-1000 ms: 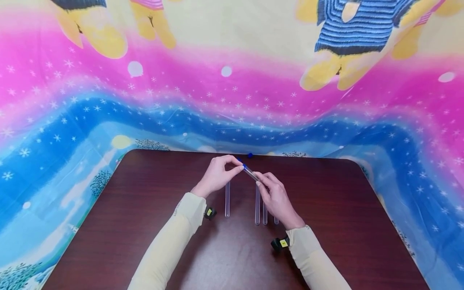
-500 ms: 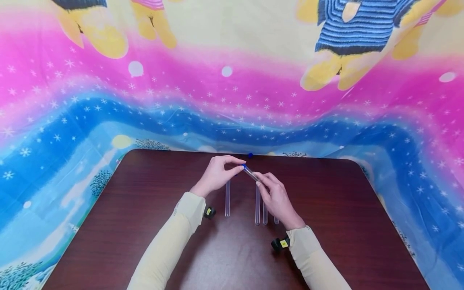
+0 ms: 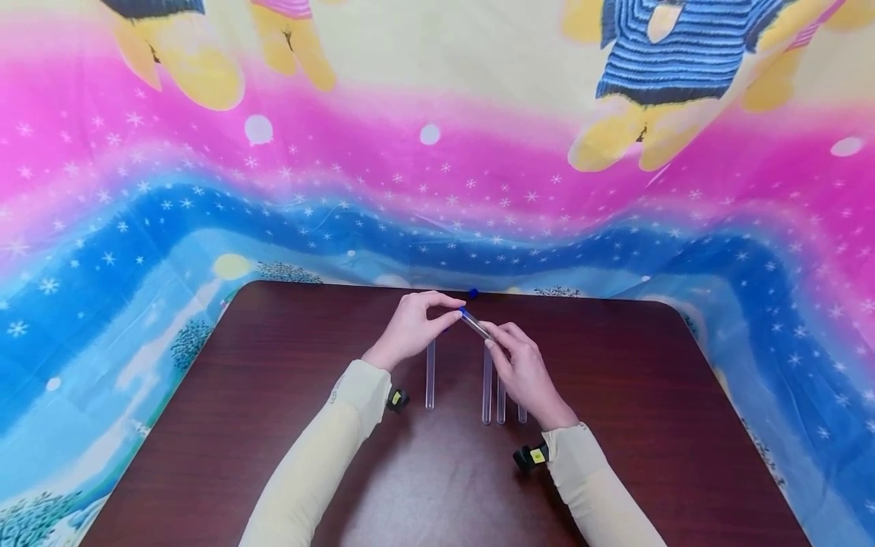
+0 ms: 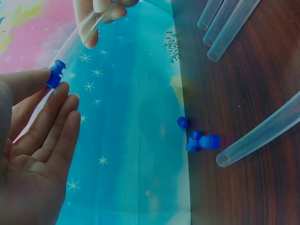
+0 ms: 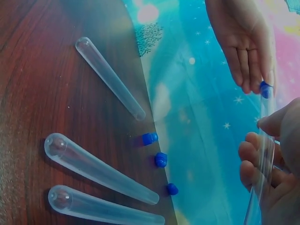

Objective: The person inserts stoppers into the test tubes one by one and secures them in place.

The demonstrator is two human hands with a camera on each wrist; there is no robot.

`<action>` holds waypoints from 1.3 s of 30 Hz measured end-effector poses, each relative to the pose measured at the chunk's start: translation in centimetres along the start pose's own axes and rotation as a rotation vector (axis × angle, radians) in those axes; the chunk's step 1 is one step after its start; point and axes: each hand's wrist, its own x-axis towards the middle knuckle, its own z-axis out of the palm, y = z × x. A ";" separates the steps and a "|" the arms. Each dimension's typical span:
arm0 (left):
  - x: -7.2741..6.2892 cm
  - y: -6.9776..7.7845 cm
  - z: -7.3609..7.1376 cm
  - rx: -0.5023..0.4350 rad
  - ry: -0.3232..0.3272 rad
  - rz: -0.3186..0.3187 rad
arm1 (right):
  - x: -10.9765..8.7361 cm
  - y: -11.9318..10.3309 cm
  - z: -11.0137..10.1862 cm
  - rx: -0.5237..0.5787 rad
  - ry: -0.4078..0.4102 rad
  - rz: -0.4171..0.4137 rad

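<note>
In the head view my left hand [image 3: 413, 325] pinches a blue stopper [image 4: 56, 74] between thumb and forefinger; the other fingers stay extended. The stopper sits at the mouth of a clear plastic test tube [image 3: 476, 324], and part of it shows inside the tube in the right wrist view. My right hand [image 3: 525, 372] grips this tube along its body. The tube slants in the air above the table, its stoppered end up towards my left hand. Below the hands, a test tube [image 3: 430, 377] lies on the left and another tube [image 3: 487, 389] lies among several on the right.
Loose blue stoppers lie near the far table edge: one stopper [image 5: 150, 138], a second stopper [image 5: 161, 160], and a third stopper [image 5: 172, 189] right at the edge. The dark wooden table [image 3: 273, 425] ends against a patterned cloth backdrop [image 3: 383, 167].
My left forefinger has straightened and reached forward over the stopper since one second ago. The right hand and its test tube hold nearly the same place. The tubes on the table have not moved.
</note>
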 end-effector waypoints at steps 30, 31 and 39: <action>-0.9 -0.6 0.5 -0.116 -0.015 -0.088 | -0.3 1.7 -0.4 -0.083 0.045 0.065; -0.9 -0.6 0.5 -0.114 -0.014 -0.087 | -0.3 1.7 -0.4 -0.080 0.045 0.070; -1.1 -1.0 0.8 -0.101 -0.017 -0.087 | -0.6 2.0 -0.6 -0.071 0.055 0.087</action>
